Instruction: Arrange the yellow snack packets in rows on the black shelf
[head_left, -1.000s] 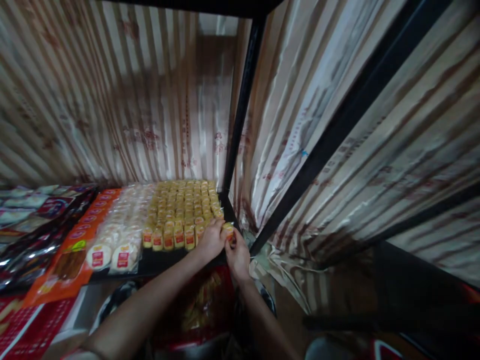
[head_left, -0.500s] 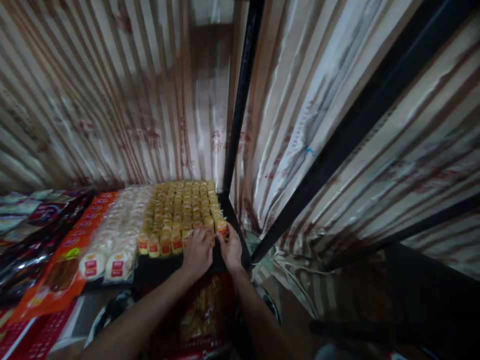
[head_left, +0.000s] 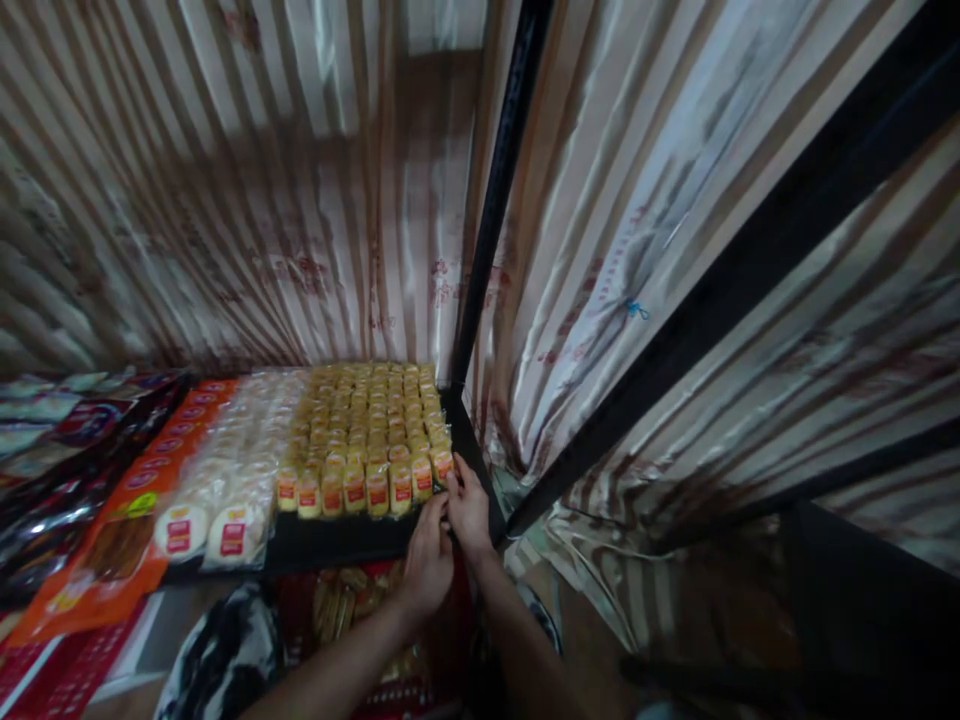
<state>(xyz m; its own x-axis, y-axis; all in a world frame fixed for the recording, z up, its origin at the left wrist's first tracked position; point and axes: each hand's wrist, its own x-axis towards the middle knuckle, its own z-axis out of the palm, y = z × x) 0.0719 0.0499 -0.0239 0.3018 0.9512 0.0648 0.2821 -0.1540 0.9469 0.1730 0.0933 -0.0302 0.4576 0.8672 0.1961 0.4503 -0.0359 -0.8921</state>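
Note:
Rows of small yellow packets with red labels fill the right end of a black shelf. My right hand sits at the shelf's front right corner, its fingertips pinched on the last yellow packet of the front row. My left hand is just below the shelf's front edge, back toward me, fingers curled together and touching my right hand. What its fingers hold, if anything, is hidden.
Round white packets, orange packs and dark glossy packs lie further left on the shelf. A black upright post stands at the shelf's corner, with striped curtain behind and to the right. A red bag of yellow snacks sits below.
My left hand has drawn back from the front row to below the shelf edge. The front row now shows more yellow packets. My right hand stays at the corner.

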